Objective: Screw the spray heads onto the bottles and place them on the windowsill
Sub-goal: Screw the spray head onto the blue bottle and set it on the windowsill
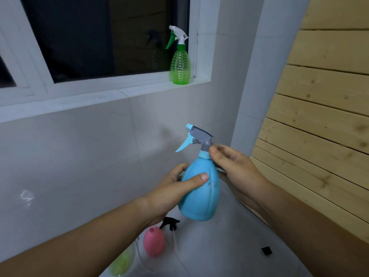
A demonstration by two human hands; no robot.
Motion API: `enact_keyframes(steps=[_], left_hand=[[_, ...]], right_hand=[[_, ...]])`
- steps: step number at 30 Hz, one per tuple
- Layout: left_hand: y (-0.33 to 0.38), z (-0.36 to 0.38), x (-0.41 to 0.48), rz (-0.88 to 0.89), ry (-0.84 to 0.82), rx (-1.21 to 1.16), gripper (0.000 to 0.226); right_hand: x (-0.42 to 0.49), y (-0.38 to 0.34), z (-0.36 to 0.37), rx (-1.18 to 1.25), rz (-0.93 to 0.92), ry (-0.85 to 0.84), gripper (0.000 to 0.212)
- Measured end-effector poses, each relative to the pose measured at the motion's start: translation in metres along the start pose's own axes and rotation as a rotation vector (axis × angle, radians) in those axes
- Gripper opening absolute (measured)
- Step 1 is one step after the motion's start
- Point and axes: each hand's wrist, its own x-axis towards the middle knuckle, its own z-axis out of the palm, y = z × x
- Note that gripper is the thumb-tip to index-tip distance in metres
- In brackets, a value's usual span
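Head view: hands meet on a blue bottle (199, 198) just below the middle of the frame, towards five o'clock, held upright in the air and clear of the white surface (219, 248) beneath it. The left hand (173, 189) grips the bottle's body from its nine o'clock side, thumb laid across the front and fingers curled round the back. A grey and blue spray head (199, 137) sits on the bottle's neck, its trigger and nozzle pointing to nine o'clock. The right hand (233, 166) comes in from three o'clock and pinches that head at its collar, thumb tip against the light blue ring; the fingers behind are blurred.

At twelve o'clock from the blue bottle, well apart, a green bottle (179, 66) stands upright on the windowsill (99, 98), near the sill's right end, beside the white frame of the dark window (99, 37). It carries a white spray head (177, 34) with a green trigger pointing to nine o'clock.

At seven o'clock from the blue bottle, a pink bottle (153, 243) without a head rests on the white surface, and a black spray head (169, 222) lies just beside it at one o'clock. Further towards seven o'clock a yellow-green bottle (121, 262) shows, blurred and partly behind the left forearm. A small black square (267, 250) lies at four o'clock. Wooden slats (319, 116) fill the three o'clock side, and a pale tiled wall (69, 156) the nine o'clock side.
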Motion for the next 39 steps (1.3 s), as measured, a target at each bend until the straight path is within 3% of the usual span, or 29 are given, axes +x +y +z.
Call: enact_keyframes(steps=[1,5,8,12,18,27,39], left_hand=[[0.004,-0.003,0.003,0.019,0.032,-0.017,0.063],[0.032,-0.015,0.022,0.154,0.169,-0.029,0.057],[0.062,-0.027,0.046,0.223,0.222,-0.006,0.042],[0.113,-0.059,0.084,0.338,0.3,0.059,0.037],[0.177,-0.107,0.135,0.405,0.325,0.104,0.037],[0.202,-0.156,0.192,0.315,0.343,0.204,0.044],[0.198,-0.171,0.211,0.332,0.442,0.204,0.045]], right_hand=[[0.002,0.0,0.002,-0.03,-0.01,0.008,0.06],[0.012,0.0,0.015,-0.173,-0.135,0.003,0.04],[0.036,-0.012,0.029,-0.154,-0.193,-0.077,0.049],[0.098,-0.051,0.044,-0.299,-0.276,-0.04,0.059],[0.183,-0.105,0.07,-0.204,-0.295,-0.031,0.05],[0.26,-0.115,0.096,-0.354,-0.31,0.004,0.057],[0.293,-0.107,0.111,-0.442,-0.304,0.037,0.059]])
